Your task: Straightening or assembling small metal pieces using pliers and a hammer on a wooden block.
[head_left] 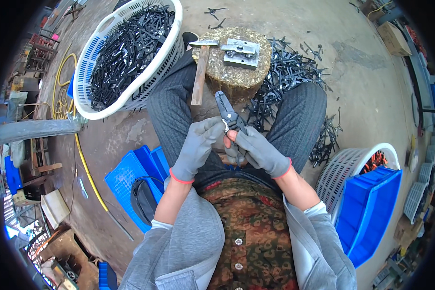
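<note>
Both hands wear grey gloves with red cuffs and meet over my lap. Between them is a dark pair of wire strippers, its toothed jaws pointing up and away from me. My left hand pinches it near the pivot, by a small shiny ring-like part. My right hand closes round the handle side, with bare fingertips showing from the glove. The handles are mostly hidden by the fingers. Beyond them, a hammer leans its head on a wooden stump, beside a metal block fixture.
A white basket full of black plier parts stands far left. More plier parts are heaped right of the stump. Blue crates lie left of my legs; at right are another white basket and a blue bin. A yellow hose crosses the floor.
</note>
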`<action>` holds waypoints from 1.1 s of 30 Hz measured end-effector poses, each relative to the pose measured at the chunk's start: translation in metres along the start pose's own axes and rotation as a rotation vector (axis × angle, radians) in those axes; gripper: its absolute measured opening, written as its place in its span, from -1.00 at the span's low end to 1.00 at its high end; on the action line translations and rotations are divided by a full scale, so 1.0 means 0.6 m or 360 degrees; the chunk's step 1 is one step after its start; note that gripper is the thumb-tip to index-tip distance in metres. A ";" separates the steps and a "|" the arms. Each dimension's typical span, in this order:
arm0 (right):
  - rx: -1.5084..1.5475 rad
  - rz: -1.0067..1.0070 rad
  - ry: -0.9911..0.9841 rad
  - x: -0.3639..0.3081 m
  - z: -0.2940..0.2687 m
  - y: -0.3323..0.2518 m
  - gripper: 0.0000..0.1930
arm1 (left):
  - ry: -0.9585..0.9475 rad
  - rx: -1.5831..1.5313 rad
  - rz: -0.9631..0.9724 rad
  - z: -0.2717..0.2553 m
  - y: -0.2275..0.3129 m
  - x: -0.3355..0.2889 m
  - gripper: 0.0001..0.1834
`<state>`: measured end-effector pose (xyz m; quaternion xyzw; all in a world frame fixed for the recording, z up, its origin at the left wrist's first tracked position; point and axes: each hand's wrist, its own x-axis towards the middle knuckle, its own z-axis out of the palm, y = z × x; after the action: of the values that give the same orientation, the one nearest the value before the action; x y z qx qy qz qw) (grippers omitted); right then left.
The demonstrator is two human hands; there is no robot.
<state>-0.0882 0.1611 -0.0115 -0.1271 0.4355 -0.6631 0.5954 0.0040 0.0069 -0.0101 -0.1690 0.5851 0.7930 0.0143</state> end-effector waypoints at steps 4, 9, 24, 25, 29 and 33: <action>-0.0276 0.0151 0.0007 0.007 -0.001 -0.008 -0.65 | -0.0070 -0.0047 -0.0019 -0.007 0.013 -0.005 -0.70; -0.0464 0.0163 -0.0017 0.015 0.000 -0.012 -0.65 | -0.0023 0.0415 0.0211 -0.015 0.004 -0.005 -0.71; -0.0579 0.0297 -0.0194 0.018 -0.024 -0.005 -0.64 | -0.0155 0.0218 -0.0102 -0.053 0.041 0.032 -0.54; -0.0867 0.0109 -0.0044 0.027 -0.031 0.013 -0.65 | -0.0074 0.0460 -0.0082 -0.064 0.049 0.037 -0.56; -0.1290 -0.0302 0.0500 -0.037 -0.063 -0.050 -0.63 | 0.0533 0.1019 0.0464 -0.138 0.121 0.074 -0.63; -0.0474 -0.0627 0.0820 -0.125 -0.162 -0.065 -0.58 | 0.1051 0.1193 0.0812 -0.260 0.190 0.121 -0.66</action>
<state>-0.1619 0.2663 -0.0142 -0.1227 0.6302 -0.7048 0.3017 -0.0502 -0.1875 0.0342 -0.2447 0.8228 0.4140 -0.3029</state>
